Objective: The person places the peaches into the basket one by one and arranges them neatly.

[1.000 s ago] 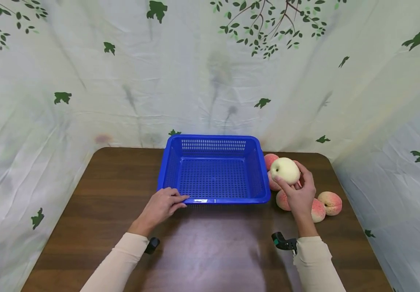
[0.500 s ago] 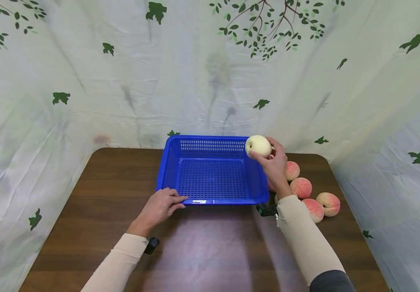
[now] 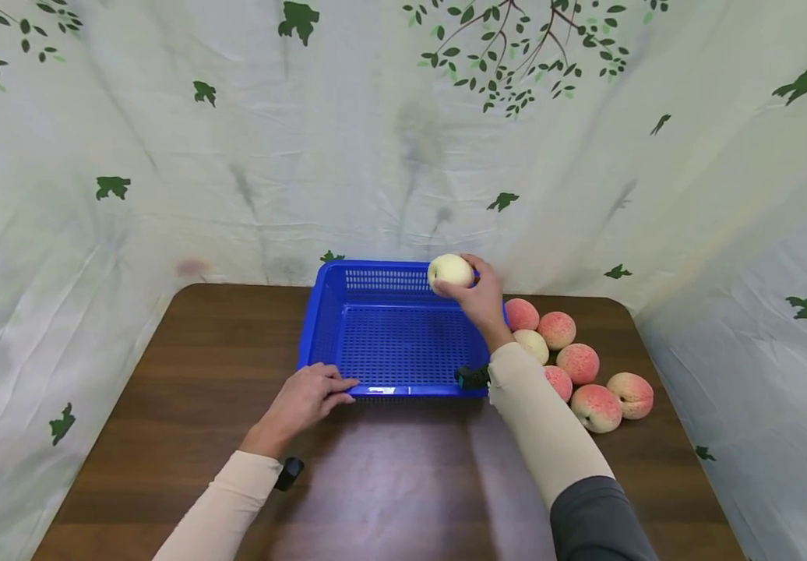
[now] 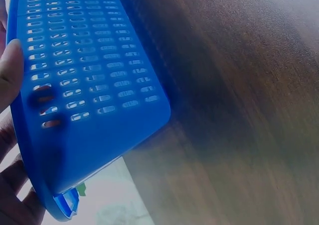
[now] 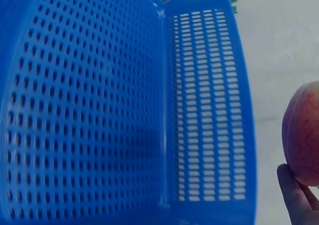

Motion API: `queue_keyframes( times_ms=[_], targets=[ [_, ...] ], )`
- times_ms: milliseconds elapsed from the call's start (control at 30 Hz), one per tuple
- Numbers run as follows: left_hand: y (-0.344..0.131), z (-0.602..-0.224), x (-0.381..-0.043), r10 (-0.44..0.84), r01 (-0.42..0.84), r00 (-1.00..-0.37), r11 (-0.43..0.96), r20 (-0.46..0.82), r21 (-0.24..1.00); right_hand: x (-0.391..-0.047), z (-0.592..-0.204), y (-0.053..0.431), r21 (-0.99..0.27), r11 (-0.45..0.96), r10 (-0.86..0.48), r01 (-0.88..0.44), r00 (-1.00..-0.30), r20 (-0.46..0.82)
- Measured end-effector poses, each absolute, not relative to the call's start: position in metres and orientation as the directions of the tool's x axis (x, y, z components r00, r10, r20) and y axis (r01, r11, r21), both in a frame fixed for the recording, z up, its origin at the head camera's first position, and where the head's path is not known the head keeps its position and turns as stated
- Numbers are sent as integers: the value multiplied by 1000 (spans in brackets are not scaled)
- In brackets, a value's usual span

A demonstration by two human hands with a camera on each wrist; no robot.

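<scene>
A blue plastic basket (image 3: 403,343) with slotted walls stands on the table, nothing lying in it. At its near left corner, my left hand (image 3: 303,403) pinches the rim; the left wrist view has the thumb (image 4: 11,73) against the outer wall. My right hand (image 3: 481,300) holds a peach (image 3: 449,271) over the basket's far right part. Its pale side faces the head camera, while the right wrist view catches the reddish side of this peach (image 5: 305,135) with fingertips at its lower edge.
Several more peaches lie to the right of the basket, among them a pale one (image 3: 531,345) and a pink one (image 3: 596,408). A leaf-printed white cloth (image 3: 375,156) hangs behind the brown wooden table (image 3: 193,389).
My right hand has carried the peach leftward and away from me, from above the other peaches to over the basket. My left hand has stayed on the rim.
</scene>
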State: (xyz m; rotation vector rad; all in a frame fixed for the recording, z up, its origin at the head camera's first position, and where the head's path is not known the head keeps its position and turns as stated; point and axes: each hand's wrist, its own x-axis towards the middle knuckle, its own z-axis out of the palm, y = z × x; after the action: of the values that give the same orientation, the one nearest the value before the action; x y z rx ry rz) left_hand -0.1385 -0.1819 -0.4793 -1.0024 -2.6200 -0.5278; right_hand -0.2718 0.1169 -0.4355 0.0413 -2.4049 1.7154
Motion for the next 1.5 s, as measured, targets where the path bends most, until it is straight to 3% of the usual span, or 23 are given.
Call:
queue_keyframes(
  times_ms=[433,700,1200,1500],
  targets=[
    [-182,-477,-136,588,670,-738,700,331,248,-286,-461,48,-980,196,12,39,-999,-37],
    [-182,-474,-134,583,656,-751,710,309,255,-287,-485,13,-987,107,50,122,-992,-117],
    [-180,-477,-132,575,662,-742,709,346,242,-288,-509,-22,-961,162,104,226,-972,-211],
    [-185,-478,-131,569,664,-738,707,362,243,-288,-517,-41,-957,205,128,206,-975,-182]
  ],
)
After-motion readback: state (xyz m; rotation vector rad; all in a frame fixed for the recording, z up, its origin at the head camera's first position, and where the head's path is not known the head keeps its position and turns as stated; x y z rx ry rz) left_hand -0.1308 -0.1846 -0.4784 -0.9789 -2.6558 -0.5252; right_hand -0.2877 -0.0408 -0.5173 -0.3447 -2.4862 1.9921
